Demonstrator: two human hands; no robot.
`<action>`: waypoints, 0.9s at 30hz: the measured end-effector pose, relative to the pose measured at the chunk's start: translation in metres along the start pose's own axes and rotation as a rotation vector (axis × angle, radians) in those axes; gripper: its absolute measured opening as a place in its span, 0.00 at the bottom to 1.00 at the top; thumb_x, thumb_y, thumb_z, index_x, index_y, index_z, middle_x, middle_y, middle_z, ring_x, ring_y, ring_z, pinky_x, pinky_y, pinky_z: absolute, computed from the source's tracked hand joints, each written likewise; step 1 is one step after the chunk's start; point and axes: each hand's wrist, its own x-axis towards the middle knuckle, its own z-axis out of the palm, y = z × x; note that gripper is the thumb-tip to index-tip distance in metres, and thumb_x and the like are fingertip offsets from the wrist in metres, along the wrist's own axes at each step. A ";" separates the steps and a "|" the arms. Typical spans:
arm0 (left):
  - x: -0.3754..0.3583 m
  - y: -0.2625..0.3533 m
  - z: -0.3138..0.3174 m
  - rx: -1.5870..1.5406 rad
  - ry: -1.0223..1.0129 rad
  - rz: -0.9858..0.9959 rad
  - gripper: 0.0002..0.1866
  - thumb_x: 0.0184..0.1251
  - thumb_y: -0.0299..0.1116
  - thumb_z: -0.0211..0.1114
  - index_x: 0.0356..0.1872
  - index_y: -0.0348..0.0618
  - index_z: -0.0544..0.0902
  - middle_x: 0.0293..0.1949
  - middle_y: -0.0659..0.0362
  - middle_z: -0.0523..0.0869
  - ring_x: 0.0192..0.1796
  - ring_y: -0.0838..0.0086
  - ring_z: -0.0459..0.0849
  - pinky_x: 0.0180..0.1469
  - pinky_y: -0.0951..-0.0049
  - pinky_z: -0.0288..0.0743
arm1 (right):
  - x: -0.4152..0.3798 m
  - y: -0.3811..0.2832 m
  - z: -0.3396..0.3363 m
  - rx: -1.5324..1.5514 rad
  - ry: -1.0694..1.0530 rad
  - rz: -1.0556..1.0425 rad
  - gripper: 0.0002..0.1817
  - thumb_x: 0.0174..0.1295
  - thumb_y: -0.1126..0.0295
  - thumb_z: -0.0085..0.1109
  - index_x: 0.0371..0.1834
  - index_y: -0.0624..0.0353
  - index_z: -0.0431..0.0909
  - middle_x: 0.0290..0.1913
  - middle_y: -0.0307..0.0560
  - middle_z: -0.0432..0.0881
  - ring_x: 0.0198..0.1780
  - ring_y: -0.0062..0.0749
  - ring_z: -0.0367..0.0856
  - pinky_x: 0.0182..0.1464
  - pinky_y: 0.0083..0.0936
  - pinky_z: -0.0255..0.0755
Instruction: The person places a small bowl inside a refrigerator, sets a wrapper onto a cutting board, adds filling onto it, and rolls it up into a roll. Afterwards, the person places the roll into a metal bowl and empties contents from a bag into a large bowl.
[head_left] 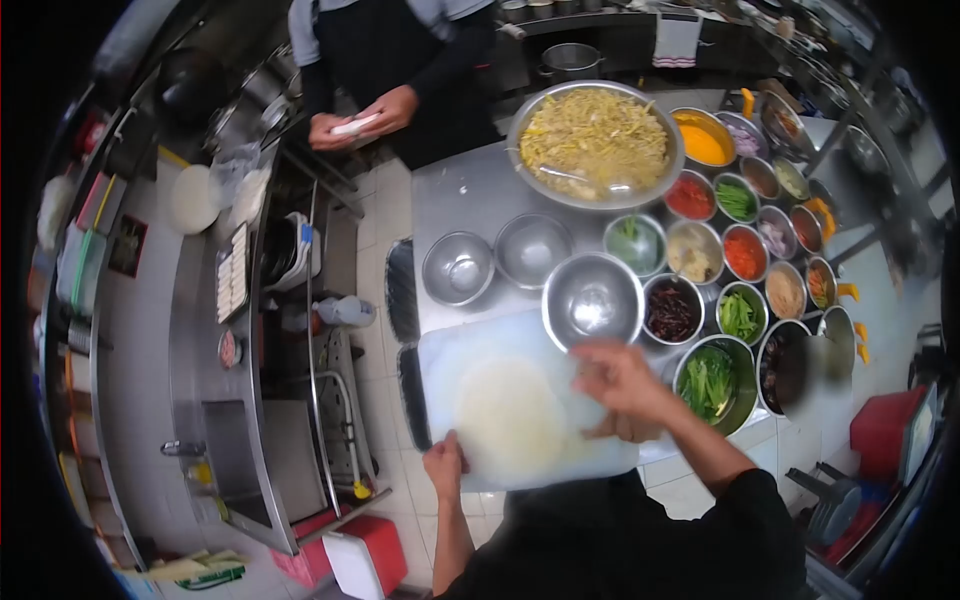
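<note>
A pale, round, thin sheet of dough [512,412] lies flat on a white cutting board [608,455] in front of me. At the board's left front edge is my left hand [445,467], its fingers closed close to the sheet's rim; what they pinch is hidden. My right hand [628,388] hovers over the right side of the board, slightly blurred, with thumb and fingers apart and nothing visible between them. Just beyond it stands a shiny steel bowl [593,303] at the board's far edge.
A large bowl of shredded yellowish filling [597,140] stands at the back. Several metal containers of chopped vegetables [740,310] crowd the right side. Two more steel bowls [458,268] sit at the left. Across the table, a co-worker's hands [365,120] hold a white piece.
</note>
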 end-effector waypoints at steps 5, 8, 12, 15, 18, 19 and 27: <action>0.002 0.004 0.001 -0.036 0.009 -0.072 0.25 0.71 0.45 0.64 0.19 0.35 0.76 0.14 0.58 0.76 0.11 0.73 0.73 0.13 0.73 0.66 | 0.089 0.034 -0.113 -0.513 0.383 -0.161 0.26 0.51 0.68 0.73 0.54 0.63 0.80 0.52 0.59 0.82 0.57 0.54 0.79 0.60 0.41 0.73; 0.004 0.005 0.001 -0.047 0.026 -0.094 0.26 0.71 0.47 0.64 0.19 0.34 0.76 0.14 0.57 0.76 0.11 0.72 0.73 0.12 0.73 0.66 | 0.164 0.088 -0.174 -0.642 0.526 -0.092 0.30 0.48 0.73 0.72 0.58 0.63 0.77 0.56 0.61 0.79 0.59 0.58 0.77 0.62 0.42 0.72; 0.004 0.007 0.003 -0.029 0.061 -0.088 0.30 0.71 0.52 0.62 0.18 0.34 0.77 0.13 0.57 0.75 0.10 0.71 0.73 0.11 0.71 0.67 | 0.238 0.108 -0.215 -0.781 0.445 0.021 0.40 0.42 0.77 0.72 0.65 0.61 0.71 0.60 0.61 0.76 0.62 0.59 0.74 0.64 0.43 0.71; 0.000 0.015 0.003 -0.039 0.076 -0.130 0.29 0.72 0.50 0.62 0.18 0.33 0.77 0.14 0.56 0.76 0.10 0.70 0.74 0.12 0.71 0.67 | 0.282 0.127 -0.225 -0.967 0.375 0.066 0.47 0.39 0.76 0.74 0.70 0.58 0.65 0.65 0.59 0.73 0.65 0.58 0.71 0.65 0.42 0.72; 0.001 0.015 0.003 -0.038 0.079 -0.119 0.30 0.73 0.49 0.62 0.16 0.33 0.76 0.12 0.56 0.75 0.10 0.71 0.73 0.12 0.71 0.66 | 0.308 0.135 -0.228 -1.128 0.207 0.122 0.57 0.34 0.73 0.79 0.74 0.56 0.59 0.70 0.58 0.67 0.69 0.56 0.67 0.68 0.40 0.70; 0.001 0.016 0.004 -0.035 0.083 -0.122 0.30 0.73 0.49 0.62 0.15 0.33 0.76 0.12 0.56 0.75 0.10 0.71 0.73 0.12 0.72 0.66 | 0.312 0.134 -0.227 -1.192 0.155 0.119 0.58 0.33 0.72 0.80 0.74 0.57 0.58 0.71 0.58 0.67 0.69 0.55 0.67 0.68 0.40 0.70; 0.001 0.024 0.005 -0.017 0.086 -0.146 0.31 0.73 0.50 0.62 0.14 0.33 0.76 0.10 0.56 0.74 0.09 0.71 0.72 0.12 0.72 0.64 | 0.327 0.159 -0.233 -1.162 0.040 0.180 0.47 0.32 0.71 0.81 0.62 0.59 0.67 0.62 0.56 0.74 0.66 0.55 0.71 0.65 0.40 0.73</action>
